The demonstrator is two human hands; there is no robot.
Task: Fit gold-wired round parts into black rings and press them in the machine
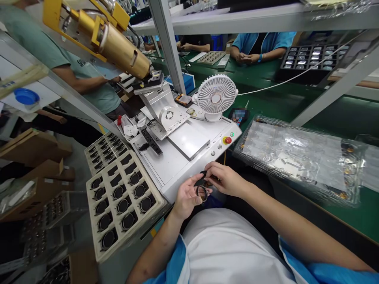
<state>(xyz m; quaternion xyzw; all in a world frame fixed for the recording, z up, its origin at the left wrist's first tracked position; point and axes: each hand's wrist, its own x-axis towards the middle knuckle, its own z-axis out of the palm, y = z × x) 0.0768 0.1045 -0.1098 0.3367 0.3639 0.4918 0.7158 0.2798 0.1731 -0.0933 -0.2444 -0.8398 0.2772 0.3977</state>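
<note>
My left hand (186,197) is closed around the edge of a round watch case (197,192), a dark ring with a shiny rim, held above my lap. Close beside it, my right hand (226,179) has its fingers bent in a pinch. A small dark piece (203,173) shows between the fingertips of both hands; its kind is unclear, and the right fingers partly hide it. To the left, a cream tray (93,221) bears several round dark watch bodies in its cut-outs, while some cut-outs at the back hold none.
Ahead stands a white machine (189,173) with a red stop button (227,140) and a gold cylinder (124,51) overhead. A white fan (217,96) is on it. Clear plastic trays (299,157) are stacked at right. Other people work across the green bench and at left.
</note>
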